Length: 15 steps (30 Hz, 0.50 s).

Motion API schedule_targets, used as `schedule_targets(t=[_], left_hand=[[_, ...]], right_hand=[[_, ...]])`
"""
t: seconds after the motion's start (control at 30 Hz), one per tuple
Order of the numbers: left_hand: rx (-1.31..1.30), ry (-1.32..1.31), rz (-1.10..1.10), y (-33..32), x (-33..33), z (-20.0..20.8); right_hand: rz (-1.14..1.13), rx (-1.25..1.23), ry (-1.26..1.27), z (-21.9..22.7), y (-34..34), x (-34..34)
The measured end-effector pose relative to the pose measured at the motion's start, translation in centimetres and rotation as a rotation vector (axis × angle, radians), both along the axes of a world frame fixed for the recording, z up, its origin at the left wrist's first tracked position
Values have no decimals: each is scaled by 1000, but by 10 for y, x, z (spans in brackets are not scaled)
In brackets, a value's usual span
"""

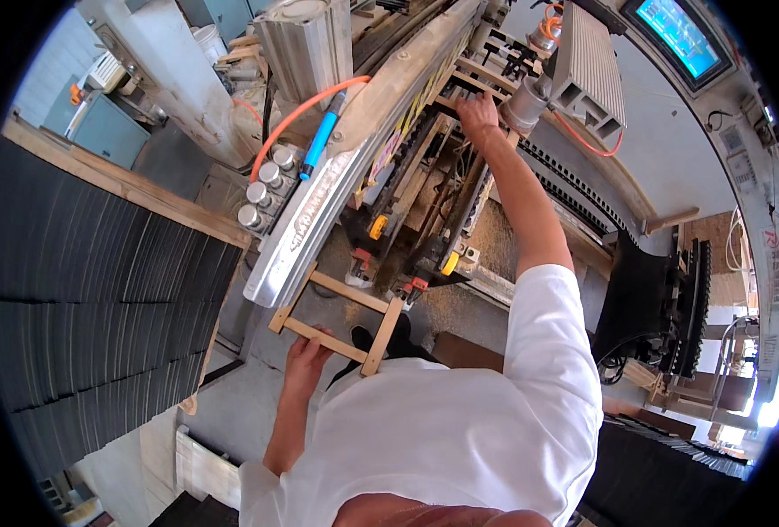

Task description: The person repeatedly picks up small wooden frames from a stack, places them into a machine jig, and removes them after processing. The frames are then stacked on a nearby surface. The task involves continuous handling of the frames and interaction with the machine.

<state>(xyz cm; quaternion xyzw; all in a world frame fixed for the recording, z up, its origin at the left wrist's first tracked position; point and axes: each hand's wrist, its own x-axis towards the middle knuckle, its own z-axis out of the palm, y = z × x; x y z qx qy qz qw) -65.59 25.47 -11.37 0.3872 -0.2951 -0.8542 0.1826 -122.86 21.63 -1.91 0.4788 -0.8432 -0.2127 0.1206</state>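
Note:
A small wooden frame (350, 292) made of pale slats is tilted low in front of my body. My left hand (305, 358) has its fingers closed around the slat on the frame's near side. My right arm reaches far forward into a machine. There my right hand (477, 114) is curled over a wooden slat (476, 83) lying across the rails, just left of a round metal cylinder (526, 104). The fingertips are partly hidden. Between my hands run two dark rails with yellow-and-red clamps (378, 227) at their near ends.
A thick metal beam (306, 220) slants along the rails' left, with a blue marker (320, 145) and an orange hose (297, 110) on it. Tall stacks of dark sheets (100, 299) stand left. A lit screen (679, 37) hangs at upper right. Sawdust (492, 241) covers the floor under the machine.

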Motion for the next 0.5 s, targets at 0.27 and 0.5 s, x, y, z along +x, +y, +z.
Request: schedule_targets(t=[0.27,0.5], left_hand=[[17,22,97,2,7,-23],[58,-1,152,10,-27,-31]], right_hand=[[-33,-83,-114,-13,-24,-61],[-17,-155,-354,-8,-25,-77]])
